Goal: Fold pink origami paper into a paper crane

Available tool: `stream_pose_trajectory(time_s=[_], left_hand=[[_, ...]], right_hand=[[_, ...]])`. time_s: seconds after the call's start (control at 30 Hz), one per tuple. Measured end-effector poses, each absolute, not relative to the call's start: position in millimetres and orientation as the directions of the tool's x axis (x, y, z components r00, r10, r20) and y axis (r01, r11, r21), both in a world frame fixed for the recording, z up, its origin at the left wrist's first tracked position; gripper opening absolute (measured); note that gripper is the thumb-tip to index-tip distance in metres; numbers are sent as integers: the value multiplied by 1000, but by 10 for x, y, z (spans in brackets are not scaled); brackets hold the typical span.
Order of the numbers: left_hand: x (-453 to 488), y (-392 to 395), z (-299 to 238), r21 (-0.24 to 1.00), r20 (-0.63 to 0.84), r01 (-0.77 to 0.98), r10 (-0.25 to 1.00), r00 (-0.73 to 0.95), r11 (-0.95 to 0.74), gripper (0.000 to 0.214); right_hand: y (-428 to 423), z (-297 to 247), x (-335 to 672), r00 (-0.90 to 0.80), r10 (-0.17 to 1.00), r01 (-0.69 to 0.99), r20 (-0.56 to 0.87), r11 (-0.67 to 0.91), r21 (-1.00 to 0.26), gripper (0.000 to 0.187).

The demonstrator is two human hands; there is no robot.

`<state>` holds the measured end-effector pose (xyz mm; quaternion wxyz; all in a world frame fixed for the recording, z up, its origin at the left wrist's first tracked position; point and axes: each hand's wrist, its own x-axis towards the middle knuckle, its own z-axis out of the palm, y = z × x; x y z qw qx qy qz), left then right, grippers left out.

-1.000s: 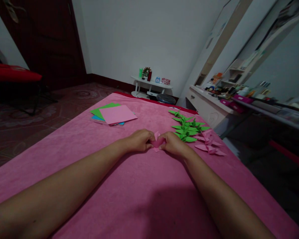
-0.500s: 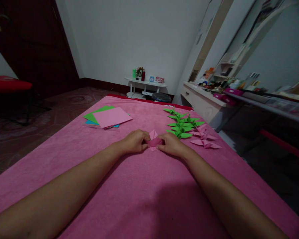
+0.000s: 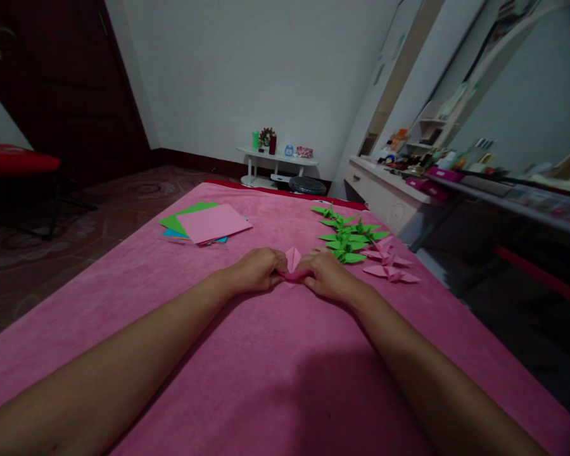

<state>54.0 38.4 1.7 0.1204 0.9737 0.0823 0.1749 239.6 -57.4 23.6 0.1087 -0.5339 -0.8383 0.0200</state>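
Note:
A partly folded pink origami paper (image 3: 292, 258) lies on the pink cloth (image 3: 266, 354) between my hands. My left hand (image 3: 261, 269) pinches its left side, fingers closed. On the right side, my right hand (image 3: 325, 271) also grips the paper between thumb and fingers. A curved flap bends across the middle, while a pointed tip shows beyond it. My fingers cover both side edges. Close to my right hand sit several green paper cranes (image 3: 344, 240) and a few pink paper cranes (image 3: 392, 274).
Loose square paper sheets (image 3: 213, 223) in pink, green and blue lie at the far left of the cloth. Beyond the far edge stands a white shelf (image 3: 285, 157) with small items. A cluttered dresser (image 3: 389, 183) is at the right, a red seat (image 3: 19, 158) at the left.
The curved flap between my hands has flattened into a narrower band, showing more of the paper's far tip. My right hand has shifted slightly; my left hand stays in place.

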Motion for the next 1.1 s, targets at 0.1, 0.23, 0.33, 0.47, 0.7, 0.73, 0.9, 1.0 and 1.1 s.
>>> stream_pose_trajectory(time_s=[0.1,0.23,0.33,0.47,0.7,0.73,0.9,1.0,1.1], left_hand=[[534,388,30,259,297,125,202,933,-958,13],[520,370,72,258,264,130,199,944,-957,16],[515,351,102,252,254,117,182,950,-961,18],[514,339,113,243,254,93,156,954,-965,23],[515,336,119,205,258,66,119,959,-977,28],[514,332,128,194,254,65,114,960,-979,28],[499,310,171,162,231,39,76,970,-986,28],[492,308,163,203,246,56,106,964,-978,30],[500,330,131,278,257,81,155,954,-957,32]], right_hand=[[-580,250,2407,-431,889,880,153,452,-144,28],[-583,249,2411,-438,887,875,144,458,-157,32],[-580,244,2408,-440,888,869,134,458,-188,35],[-581,249,2398,-445,885,869,136,464,-174,28],[-625,309,2336,-488,865,868,117,495,-36,23],[-640,322,2316,-488,865,870,116,492,-15,23],[-720,372,2217,-478,870,879,122,473,70,22],[-714,351,2215,-451,881,892,139,451,38,24],[-651,286,2271,-404,902,904,151,419,-87,27]])
